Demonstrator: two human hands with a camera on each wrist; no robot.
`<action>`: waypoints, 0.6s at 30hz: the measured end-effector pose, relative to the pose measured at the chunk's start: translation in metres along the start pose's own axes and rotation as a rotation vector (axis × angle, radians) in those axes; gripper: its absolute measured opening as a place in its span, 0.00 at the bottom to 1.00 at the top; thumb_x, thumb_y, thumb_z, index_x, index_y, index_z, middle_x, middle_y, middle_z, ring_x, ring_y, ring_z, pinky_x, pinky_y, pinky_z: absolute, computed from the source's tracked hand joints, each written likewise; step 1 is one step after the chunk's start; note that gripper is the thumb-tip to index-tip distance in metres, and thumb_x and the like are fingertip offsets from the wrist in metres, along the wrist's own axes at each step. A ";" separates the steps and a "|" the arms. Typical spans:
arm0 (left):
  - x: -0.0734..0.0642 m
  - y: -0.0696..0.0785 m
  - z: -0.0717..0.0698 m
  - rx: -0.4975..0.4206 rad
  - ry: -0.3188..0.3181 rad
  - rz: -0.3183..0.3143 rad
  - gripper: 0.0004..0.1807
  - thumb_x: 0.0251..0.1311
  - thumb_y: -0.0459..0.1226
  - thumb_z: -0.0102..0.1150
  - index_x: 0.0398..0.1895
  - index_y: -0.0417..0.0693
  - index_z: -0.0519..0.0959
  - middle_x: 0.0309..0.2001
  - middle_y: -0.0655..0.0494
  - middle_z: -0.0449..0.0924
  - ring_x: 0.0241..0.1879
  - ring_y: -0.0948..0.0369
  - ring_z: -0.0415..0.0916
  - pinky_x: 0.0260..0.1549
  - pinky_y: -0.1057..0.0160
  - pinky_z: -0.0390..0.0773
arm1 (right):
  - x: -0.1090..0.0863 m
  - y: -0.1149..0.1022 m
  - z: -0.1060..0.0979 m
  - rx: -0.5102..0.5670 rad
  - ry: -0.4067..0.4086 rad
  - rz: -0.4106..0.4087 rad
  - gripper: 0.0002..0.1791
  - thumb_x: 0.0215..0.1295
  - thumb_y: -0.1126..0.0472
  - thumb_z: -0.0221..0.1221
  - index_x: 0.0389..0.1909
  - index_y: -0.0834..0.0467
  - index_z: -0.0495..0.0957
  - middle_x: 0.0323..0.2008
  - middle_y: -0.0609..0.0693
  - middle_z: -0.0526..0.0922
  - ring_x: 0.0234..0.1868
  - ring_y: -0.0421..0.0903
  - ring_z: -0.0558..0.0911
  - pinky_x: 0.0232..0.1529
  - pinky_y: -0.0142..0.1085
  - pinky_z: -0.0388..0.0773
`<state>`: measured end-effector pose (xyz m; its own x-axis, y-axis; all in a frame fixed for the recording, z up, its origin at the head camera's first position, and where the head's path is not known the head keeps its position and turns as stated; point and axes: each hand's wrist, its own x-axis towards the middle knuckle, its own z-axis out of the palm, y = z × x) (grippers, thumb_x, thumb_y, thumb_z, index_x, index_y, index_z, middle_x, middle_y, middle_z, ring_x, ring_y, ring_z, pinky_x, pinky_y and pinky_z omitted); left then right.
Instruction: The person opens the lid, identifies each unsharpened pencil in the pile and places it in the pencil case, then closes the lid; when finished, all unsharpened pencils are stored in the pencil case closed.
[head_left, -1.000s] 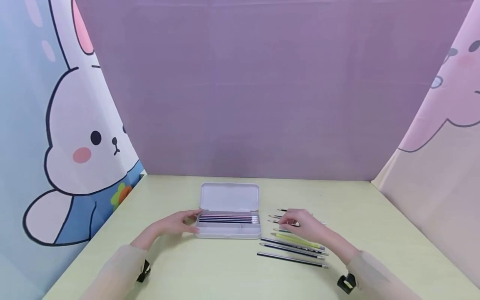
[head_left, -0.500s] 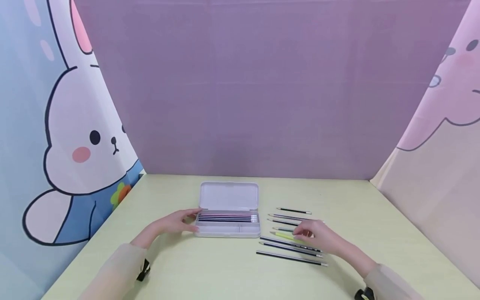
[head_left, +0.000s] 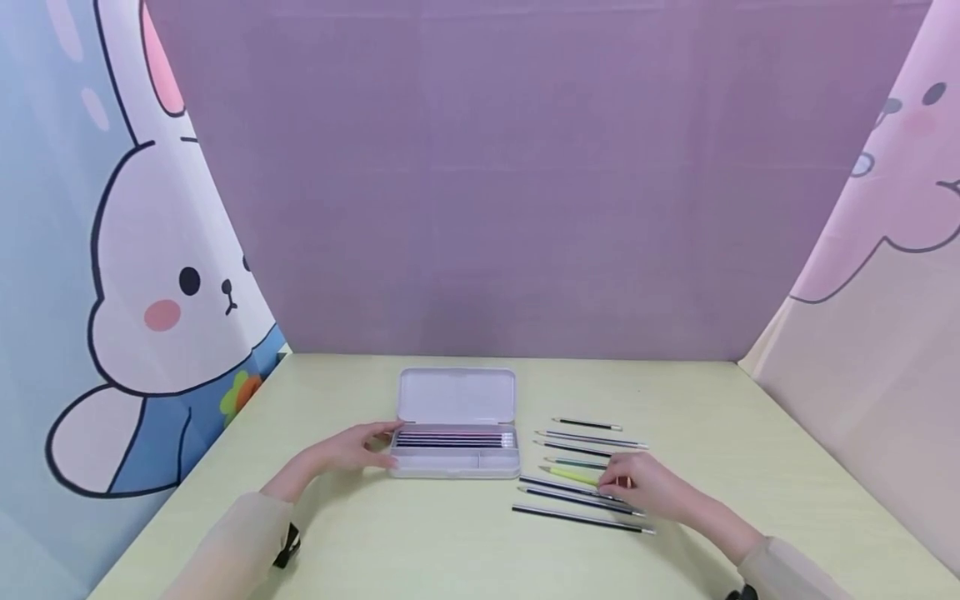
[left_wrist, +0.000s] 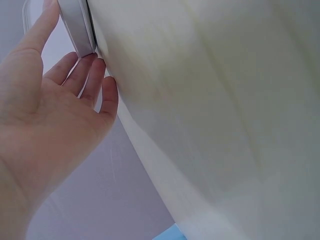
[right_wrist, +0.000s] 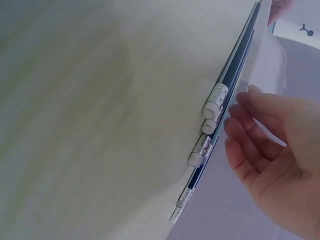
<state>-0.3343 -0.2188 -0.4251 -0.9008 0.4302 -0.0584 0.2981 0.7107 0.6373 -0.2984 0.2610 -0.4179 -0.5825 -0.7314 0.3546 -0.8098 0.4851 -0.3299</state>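
Observation:
A white pencil case lies with its lid raised; several dark striped pencils fill its rear compartment. My left hand touches the left end of the case, thumb at the front corner and fingers towards the hinge; the left wrist view shows its palm exposed beside the case corner. Over the right ends of a row of loose pencils is my right hand, its fingertips by the yellow-green pencil. In the right wrist view its fingers bend loosely beside white eraser ends, thumb apart from the palm.
Behind the hand lie a short black pencil and a blue-grey pencil. A black-and-silver pencil lies nearest the front. The pale yellow table ends at a purple backdrop.
My right hand has moved right and towards me, from the rear pencils to the right ends of the middle ones. My left hand stays at the case.

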 end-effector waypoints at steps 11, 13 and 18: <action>0.001 -0.003 0.002 -0.022 0.000 0.002 0.41 0.54 0.48 0.64 0.69 0.44 0.61 0.65 0.41 0.65 0.59 0.47 0.66 0.59 0.41 0.64 | -0.001 0.001 0.002 -0.016 -0.053 0.081 0.04 0.53 0.69 0.64 0.27 0.57 0.83 0.25 0.43 0.78 0.23 0.27 0.68 0.21 0.23 0.71; 0.001 -0.003 0.002 -0.023 0.000 0.004 0.41 0.54 0.48 0.64 0.69 0.44 0.60 0.65 0.41 0.64 0.59 0.47 0.66 0.60 0.41 0.64 | -0.001 0.002 0.002 -0.008 -0.062 0.100 0.03 0.54 0.68 0.64 0.28 0.58 0.84 0.25 0.43 0.78 0.24 0.27 0.68 0.22 0.23 0.71; 0.001 -0.002 0.001 -0.024 0.001 -0.008 0.41 0.54 0.48 0.64 0.69 0.44 0.60 0.66 0.41 0.64 0.60 0.46 0.66 0.60 0.41 0.64 | -0.001 0.003 0.001 -0.015 -0.083 0.120 0.03 0.54 0.66 0.64 0.29 0.59 0.85 0.26 0.43 0.79 0.25 0.27 0.69 0.24 0.24 0.72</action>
<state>-0.3357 -0.2197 -0.4274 -0.9033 0.4244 -0.0626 0.2837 0.7005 0.6548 -0.3003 0.2622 -0.4200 -0.6684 -0.7041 0.2397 -0.7357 0.5785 -0.3522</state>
